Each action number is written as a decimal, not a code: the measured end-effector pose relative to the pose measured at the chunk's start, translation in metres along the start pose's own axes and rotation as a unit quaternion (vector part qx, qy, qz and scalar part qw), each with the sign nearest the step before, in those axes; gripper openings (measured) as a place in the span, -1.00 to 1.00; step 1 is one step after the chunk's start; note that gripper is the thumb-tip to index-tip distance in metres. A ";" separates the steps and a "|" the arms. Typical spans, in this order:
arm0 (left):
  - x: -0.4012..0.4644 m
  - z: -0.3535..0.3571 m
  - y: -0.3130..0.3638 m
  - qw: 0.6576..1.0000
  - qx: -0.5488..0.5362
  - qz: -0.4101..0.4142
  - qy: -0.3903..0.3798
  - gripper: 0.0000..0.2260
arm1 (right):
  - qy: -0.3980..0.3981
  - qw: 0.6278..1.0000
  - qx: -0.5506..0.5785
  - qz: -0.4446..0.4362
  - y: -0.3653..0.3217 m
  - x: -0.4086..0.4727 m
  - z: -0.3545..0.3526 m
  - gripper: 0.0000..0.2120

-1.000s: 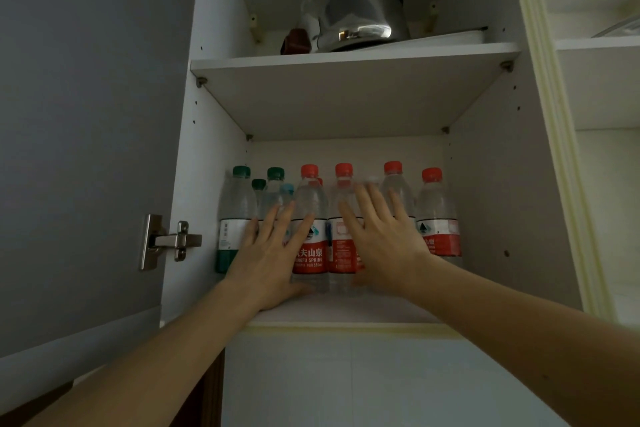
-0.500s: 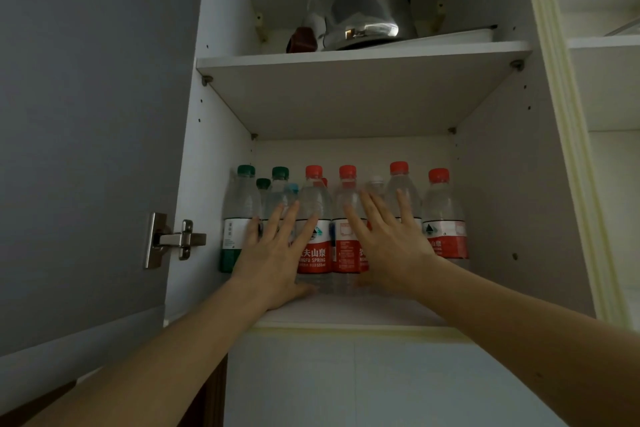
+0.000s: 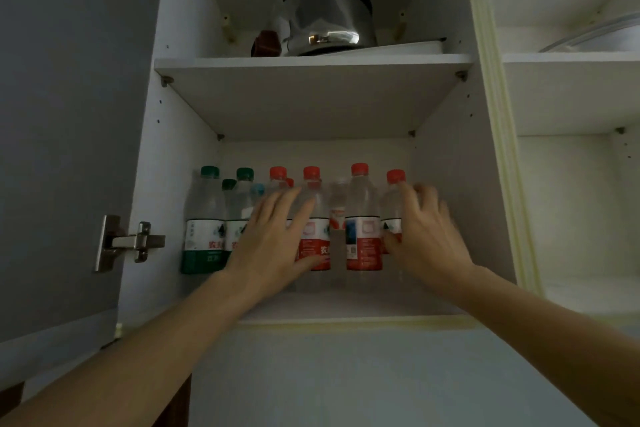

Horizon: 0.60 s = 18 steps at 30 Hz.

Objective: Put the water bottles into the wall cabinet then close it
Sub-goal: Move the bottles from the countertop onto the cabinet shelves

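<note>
Several water bottles stand in rows on the lower shelf (image 3: 346,302) of the open wall cabinet. The green-capped ones (image 3: 202,218) are at the left and the red-capped ones (image 3: 362,218) at the middle and right. My left hand (image 3: 273,246) lies flat with straight fingers against the fronts of the middle bottles. My right hand (image 3: 426,239), blurred, wraps round the rightmost red-capped bottle (image 3: 393,198), with the thumb on its label and the fingers curled over its right side. The cabinet door (image 3: 69,114) stands open at the left.
A steel kettle (image 3: 325,17) and a small brown object (image 3: 265,43) sit on the upper shelf. A metal hinge (image 3: 131,241) juts from the door at shelf height. An open white shelf unit (image 3: 571,97) adjoins on the right, and the wall runs below the cabinet.
My right hand has slid from the middle bottles to the rightmost one and curled round it. My left hand has shifted slightly right across the bottle fronts.
</note>
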<state>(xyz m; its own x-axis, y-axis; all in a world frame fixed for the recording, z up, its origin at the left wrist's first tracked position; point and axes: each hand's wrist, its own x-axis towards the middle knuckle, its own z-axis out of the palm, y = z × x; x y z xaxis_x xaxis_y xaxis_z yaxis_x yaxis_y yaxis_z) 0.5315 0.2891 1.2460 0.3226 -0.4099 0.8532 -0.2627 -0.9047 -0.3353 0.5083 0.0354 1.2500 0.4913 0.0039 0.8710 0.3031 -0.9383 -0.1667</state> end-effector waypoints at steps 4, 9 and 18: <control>0.046 0.007 0.044 0.999 -0.009 0.024 -0.021 0.00 | -0.147 0.965 0.173 0.132 0.022 -0.004 -0.007 -0.43; 0.100 0.013 0.055 0.989 0.043 0.018 -0.141 0.02 | -0.200 0.953 0.203 0.099 0.032 -0.008 0.006 -0.21; 0.125 0.020 0.040 0.979 -0.071 -0.007 -0.190 0.03 | -0.229 0.956 0.177 0.051 0.034 0.007 0.001 0.19</control>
<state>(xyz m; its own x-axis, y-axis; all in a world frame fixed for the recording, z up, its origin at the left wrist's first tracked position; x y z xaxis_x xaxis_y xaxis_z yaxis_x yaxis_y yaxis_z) 0.5790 0.1991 1.3311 0.6345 -0.4360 0.6382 -0.3716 -0.8961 -0.2427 0.5234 0.0037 1.2498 0.8138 0.1459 0.5625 0.4525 -0.7664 -0.4559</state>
